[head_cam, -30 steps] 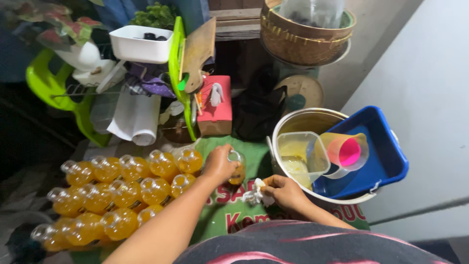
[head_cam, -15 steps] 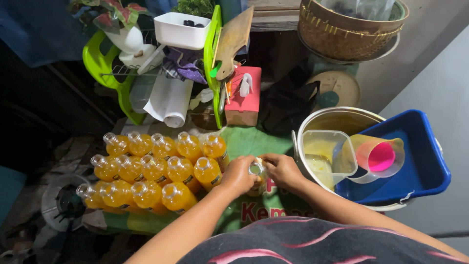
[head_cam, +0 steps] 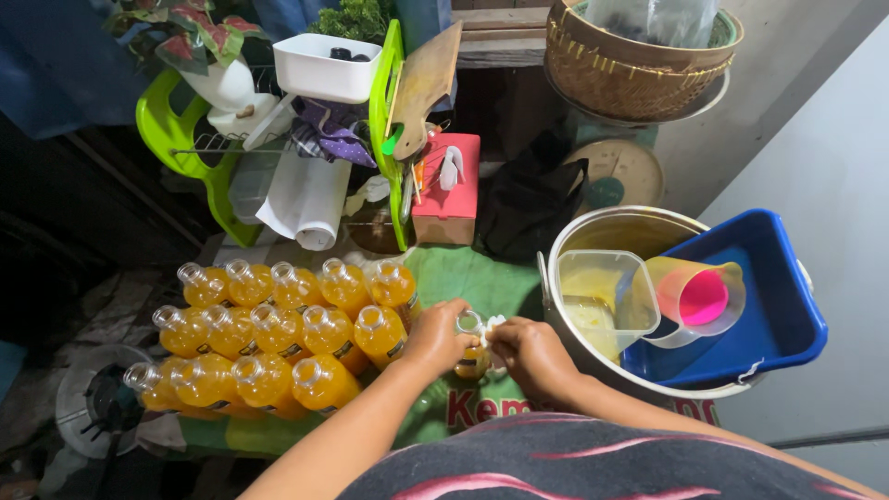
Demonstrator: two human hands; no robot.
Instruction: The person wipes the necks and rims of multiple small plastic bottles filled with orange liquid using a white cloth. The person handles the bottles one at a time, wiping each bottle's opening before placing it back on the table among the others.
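Observation:
My left hand [head_cam: 433, 335] grips a small round bottle of orange liquid [head_cam: 470, 356] that stands on the green cloth [head_cam: 463, 278]. My right hand [head_cam: 530, 354] pinches a small white piece at the bottle's open neck; what the piece is cannot be made out. To the left, several filled orange bottles [head_cam: 278, 333] without caps stand packed in rows, the nearest one touching my left wrist.
A large metal pot [head_cam: 607, 227] at the right holds a clear plastic container [head_cam: 602, 292], a pink-lined jug [head_cam: 696, 296] and a blue tray [head_cam: 778, 306]. Behind stand a red box [head_cam: 448, 190], a green rack [head_cam: 381, 130], a white tub [head_cam: 324, 67] and a woven basket [head_cam: 630, 51].
My left hand has left the bottle rows and come right. Both hands now meet on the single bottle on the cloth. The view has shifted so the rows lie further left.

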